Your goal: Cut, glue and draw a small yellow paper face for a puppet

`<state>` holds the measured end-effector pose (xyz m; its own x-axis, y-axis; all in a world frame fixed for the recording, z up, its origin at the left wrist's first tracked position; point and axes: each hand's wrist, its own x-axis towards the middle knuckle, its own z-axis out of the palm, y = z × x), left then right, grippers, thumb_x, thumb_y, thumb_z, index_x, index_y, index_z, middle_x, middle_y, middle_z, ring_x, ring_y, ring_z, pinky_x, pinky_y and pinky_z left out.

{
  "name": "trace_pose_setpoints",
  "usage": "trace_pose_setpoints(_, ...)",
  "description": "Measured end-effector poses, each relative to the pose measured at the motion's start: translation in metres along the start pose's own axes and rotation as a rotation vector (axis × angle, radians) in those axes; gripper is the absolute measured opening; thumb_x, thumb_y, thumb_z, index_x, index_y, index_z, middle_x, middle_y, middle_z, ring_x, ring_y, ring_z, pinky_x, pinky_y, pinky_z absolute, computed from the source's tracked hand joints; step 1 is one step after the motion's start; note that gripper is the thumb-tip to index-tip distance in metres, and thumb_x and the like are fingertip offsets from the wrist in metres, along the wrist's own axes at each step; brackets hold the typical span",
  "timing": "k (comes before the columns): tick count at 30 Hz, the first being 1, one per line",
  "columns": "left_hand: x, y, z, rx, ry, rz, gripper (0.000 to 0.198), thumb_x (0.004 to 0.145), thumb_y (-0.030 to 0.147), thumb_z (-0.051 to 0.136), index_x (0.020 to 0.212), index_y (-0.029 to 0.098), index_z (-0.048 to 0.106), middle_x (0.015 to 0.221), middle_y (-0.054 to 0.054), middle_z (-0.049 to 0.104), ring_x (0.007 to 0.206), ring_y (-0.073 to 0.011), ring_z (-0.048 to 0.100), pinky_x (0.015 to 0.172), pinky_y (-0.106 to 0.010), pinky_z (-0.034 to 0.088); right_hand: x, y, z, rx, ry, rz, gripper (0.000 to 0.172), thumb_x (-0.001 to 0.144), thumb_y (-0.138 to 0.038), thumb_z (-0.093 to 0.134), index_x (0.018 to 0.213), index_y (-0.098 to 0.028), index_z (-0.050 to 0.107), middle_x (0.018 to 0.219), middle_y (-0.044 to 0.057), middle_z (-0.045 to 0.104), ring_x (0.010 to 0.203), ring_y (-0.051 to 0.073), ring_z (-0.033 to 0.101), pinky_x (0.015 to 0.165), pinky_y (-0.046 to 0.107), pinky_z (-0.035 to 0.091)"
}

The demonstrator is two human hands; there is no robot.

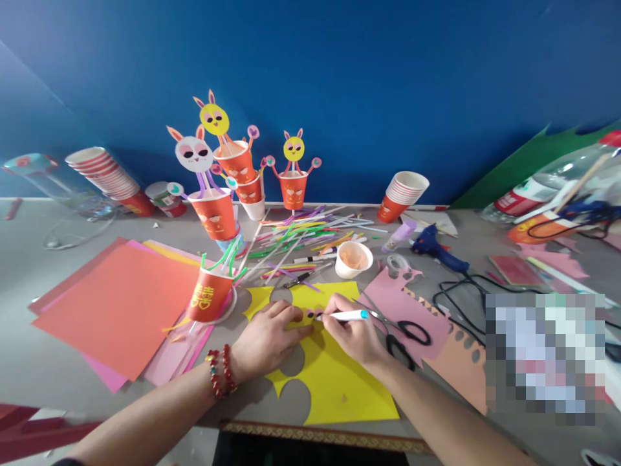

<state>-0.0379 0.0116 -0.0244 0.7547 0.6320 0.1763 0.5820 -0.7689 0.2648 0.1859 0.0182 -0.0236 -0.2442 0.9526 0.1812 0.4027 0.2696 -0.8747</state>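
On the grey table (257, 402), a ragged-cut yellow paper sheet (339, 382) lay under the left hand's flattened, loosely spread fingers (291, 314), while the right hand's fingers (340, 303) gripped a slim white blue-ended marker (349, 316) over it. Beyond stood printed red paper cups (213, 217), before a plain blue wall (339, 77).

Behind the table (22, 349) there is a blue wall (339, 77). Near this wall are two piles of paper cups: the left pile (99, 173) is tilted, and the right pile (406, 188) is shorter. In front of the right pile, somewhat to its right, lies a blue glue gun (436, 248). Further right, a clear bottle (531, 191) with a red cap is before a green sheet (495, 171). At left, an orange sheet (121, 304) covers part of some pink paper (104, 372).
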Motion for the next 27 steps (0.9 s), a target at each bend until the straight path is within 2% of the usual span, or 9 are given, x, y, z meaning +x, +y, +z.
trace_pose_setpoints(27, 0.0003, 0.0002, -0.001, -0.001, 0.007, 0.005, 0.039, 0.089, 0.013, 0.051, 0.124, 0.027, 0.063, 0.112, -0.009, 0.059, 0.099, -0.0265, 0.053, 0.082, -0.042, 0.052, -0.0006, 0.0033, 0.0013, -0.045, -0.004, -0.031, 0.019, 0.087, -0.02, 0.05, 0.069, -0.023, 0.044, 0.058, -0.005, 0.048, 0.054, 0.013, 0.047, 0.052, 0.025, 0.034)
